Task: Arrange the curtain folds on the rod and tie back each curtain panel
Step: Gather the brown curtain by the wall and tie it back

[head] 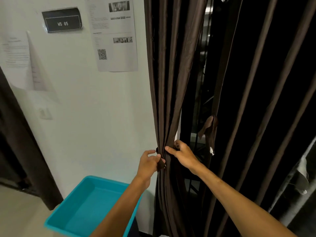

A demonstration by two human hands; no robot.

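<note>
A dark brown curtain panel (168,74) hangs in bunched folds beside the white wall. A matching brown tieback strap (161,164) wraps around the bunch at waist height. My left hand (149,164) pinches the strap's end on the left side of the bunch. My right hand (182,153) grips the gathered folds and the strap from the right. A second brown panel (256,93) hangs spread out to the right, with its own loose tieback (209,129) dangling from its edge. The rod is out of view.
A turquoise plastic tub (71,212) stands low at the left, just under my left forearm. Papers and a "WS 05" sign (62,20) are stuck on the white wall. Dark window glass shows between the panels.
</note>
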